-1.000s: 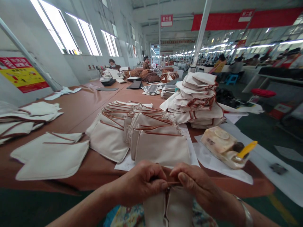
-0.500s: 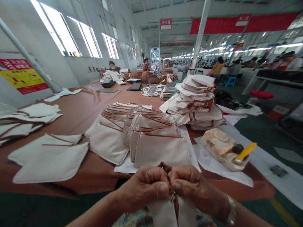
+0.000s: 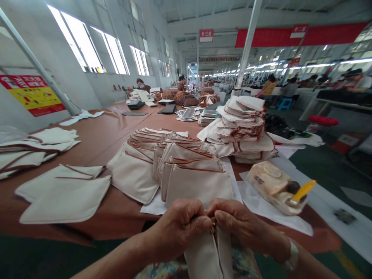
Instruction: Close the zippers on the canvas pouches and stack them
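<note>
My left hand (image 3: 186, 224) and my right hand (image 3: 236, 223) are close together over the lap, thumbs and fingers pinching the top end of a cream pouch (image 3: 200, 255) with brown edging. The pouch hangs down below the fingers, its two brown-lined edges running side by side; the pinched end is partly hidden. Just beyond the hands, a row of similar cream pouches (image 3: 199, 184) leans on the table. Two flat cream pieces (image 3: 69, 197) with brown strips lie to the left.
A tall stack of cream pieces (image 3: 241, 128) stands at the back right of the brown table (image 3: 107, 128). Nearer is a cut-open plastic container (image 3: 270, 182) with a yellow-handled tool (image 3: 303, 190) in it, on white paper. More pieces (image 3: 37, 147) lie far left. Other people sit farther off.
Both hands keep their pinch on the pouch. The right hand has shifted slightly right, and its wrist has lowered. The view has tilted a little.
</note>
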Motion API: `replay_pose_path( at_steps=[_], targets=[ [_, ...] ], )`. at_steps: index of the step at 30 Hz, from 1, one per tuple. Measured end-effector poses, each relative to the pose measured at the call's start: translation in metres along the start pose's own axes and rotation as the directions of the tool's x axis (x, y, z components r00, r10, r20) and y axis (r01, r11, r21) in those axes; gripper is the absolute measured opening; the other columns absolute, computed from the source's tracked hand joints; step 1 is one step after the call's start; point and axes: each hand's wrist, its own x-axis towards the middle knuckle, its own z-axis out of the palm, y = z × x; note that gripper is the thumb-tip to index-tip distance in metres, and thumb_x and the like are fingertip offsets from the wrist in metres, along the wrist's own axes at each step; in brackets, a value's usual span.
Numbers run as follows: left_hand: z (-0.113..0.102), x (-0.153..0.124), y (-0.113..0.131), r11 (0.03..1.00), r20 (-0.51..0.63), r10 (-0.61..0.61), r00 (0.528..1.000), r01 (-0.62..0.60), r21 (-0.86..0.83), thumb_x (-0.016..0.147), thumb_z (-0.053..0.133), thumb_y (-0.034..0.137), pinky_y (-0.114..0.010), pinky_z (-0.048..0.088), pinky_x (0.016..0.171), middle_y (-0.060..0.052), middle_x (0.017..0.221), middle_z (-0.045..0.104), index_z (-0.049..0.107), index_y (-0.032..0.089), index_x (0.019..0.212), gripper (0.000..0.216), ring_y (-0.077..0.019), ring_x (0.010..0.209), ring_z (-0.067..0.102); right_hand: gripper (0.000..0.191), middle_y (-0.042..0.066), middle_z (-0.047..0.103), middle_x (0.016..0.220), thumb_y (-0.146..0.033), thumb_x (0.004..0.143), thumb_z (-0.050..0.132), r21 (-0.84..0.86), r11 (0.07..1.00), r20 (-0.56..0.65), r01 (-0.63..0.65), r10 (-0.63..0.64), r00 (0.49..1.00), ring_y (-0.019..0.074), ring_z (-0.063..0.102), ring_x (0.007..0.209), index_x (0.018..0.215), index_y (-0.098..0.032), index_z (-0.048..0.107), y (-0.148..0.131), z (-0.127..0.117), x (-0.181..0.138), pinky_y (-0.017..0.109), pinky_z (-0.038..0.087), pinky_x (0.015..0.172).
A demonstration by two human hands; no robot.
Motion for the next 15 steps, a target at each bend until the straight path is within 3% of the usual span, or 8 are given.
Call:
replay_pose_path(
  at_steps=[2,5,8,10,11,13,15],
  targets=[
    [-0.004,0.001,0.0,0.999,0.039,0.002,0.999,-0.001,-0.042,0.093,0.051,0.055,-0.022,0.024,0.052,0.002,0.065,0.041,0.055,0.013,0.074,0.047,-0.0101,0.06,0.033,0.034,0.0,0.052,0.078,-0.043,0.1,0.048,-0.052,0.999,0.035,0.004,-0.003,0.999,0.0125,0.044,0.071,0.085,-0.015,0.059,-0.006,-0.003,0.001,0.023,0.035,0.063],
    [-0.025,-0.001,-0.006,0.982,0.213,-0.014,0.977,0.053,-0.18,0.086,0.055,0.068,-0.022,0.024,0.052,0.002,0.069,0.04,0.055,0.013,0.075,0.056,-0.0106,0.062,0.032,0.037,-0.001,0.049,0.07,-0.043,0.097,0.056,0.023,0.998,-0.005,0.056,-0.056,0.998,0.011,0.041,0.063,0.074,-0.014,0.06,-0.011,-0.015,-0.004,0.024,0.03,0.057],
    [-0.053,-0.009,-0.022,0.954,0.399,-0.168,0.901,0.25,-0.163,0.072,0.073,0.066,-0.021,0.023,0.05,0.003,0.066,0.039,0.053,0.014,0.071,0.055,-0.0099,0.06,0.031,0.039,-0.001,0.048,0.07,-0.044,0.096,0.056,0.087,0.993,-0.139,0.078,-0.065,0.988,0.0114,0.041,0.062,0.07,-0.015,0.059,-0.005,-0.043,-0.015,0.025,0.03,0.057],
    [-0.063,-0.012,-0.028,0.927,0.468,-0.226,0.854,0.336,-0.166,0.069,0.078,0.058,-0.022,0.023,0.049,0.004,0.061,0.038,0.05,0.015,0.066,0.052,-0.0094,0.057,0.03,0.039,-0.001,0.048,0.069,-0.045,0.095,0.057,0.029,0.999,-0.116,0.017,-0.014,0.993,0.0122,0.042,0.062,0.069,-0.015,0.058,-0.002,-0.064,-0.019,0.025,0.032,0.057],
    [-0.063,-0.012,-0.028,0.931,0.472,-0.215,0.855,0.326,-0.165,0.072,0.077,0.056,-0.022,0.022,0.049,0.005,0.06,0.036,0.047,0.016,0.064,0.051,-0.0092,0.057,0.029,0.038,-0.001,0.049,0.07,-0.044,0.095,0.057,-0.035,0.999,-0.077,-0.019,0.017,0.997,0.013,0.044,0.063,0.071,-0.015,0.06,-0.001,-0.072,-0.018,0.025,0.034,0.059],
    [-0.056,-0.008,-0.017,0.974,0.408,-0.135,0.903,0.196,-0.111,0.08,0.071,0.05,-0.022,0.021,0.05,0.005,0.061,0.034,0.043,0.016,0.063,0.047,-0.0091,0.057,0.028,0.035,0.003,0.058,0.08,-0.045,0.096,0.055,-0.161,0.986,-0.012,-0.049,0.048,0.999,0.0163,0.052,0.074,0.083,-0.015,0.068,-0.005,-0.075,-0.011,0.027,0.041,0.069],
    [-0.044,0.0,0.003,0.999,0.32,-0.028,0.947,0.034,-0.012,0.087,0.065,0.041,-0.022,0.022,0.052,0.005,0.061,0.032,0.042,0.016,0.064,0.041,-0.0089,0.059,0.028,0.037,0.007,0.063,0.101,-0.05,0.093,0.058,-0.221,0.975,0.055,0.02,-0.007,0.998,0.021,0.056,0.094,0.101,-0.017,0.071,-0.012,-0.06,0.004,0.031,0.043,0.085]
  ],
)
